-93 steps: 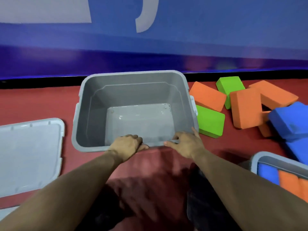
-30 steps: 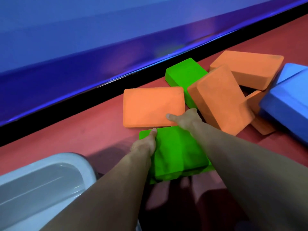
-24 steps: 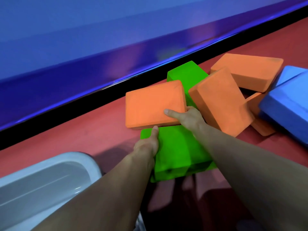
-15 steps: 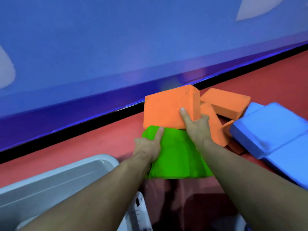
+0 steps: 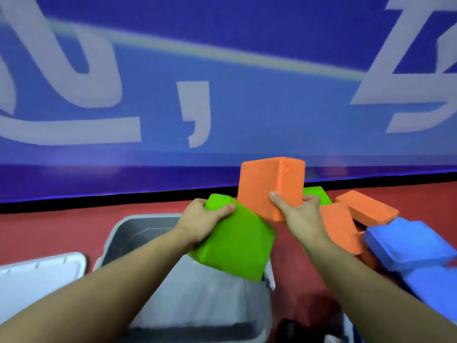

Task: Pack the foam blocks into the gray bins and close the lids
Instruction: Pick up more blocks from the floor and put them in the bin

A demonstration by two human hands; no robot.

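Left hand [image 5: 201, 222] grips green foam block [image 5: 237, 246] by its far corner, held above open gray bin [image 5: 116, 233], over its right side. Right hand [image 5: 300, 215] grips orange foam block [image 5: 267, 186], raised upright at 12 o'clock from green one. Loose orange and blue blocks [image 5: 408, 241] lie at 3 o'clock on red floor [image 5: 49, 231]. Bin lid [image 5: 37, 276] lies at 9 o'clock.

Open gray bin [image 5: 128, 233] unobstructed below; block pile [image 5: 366, 219] crowds right.
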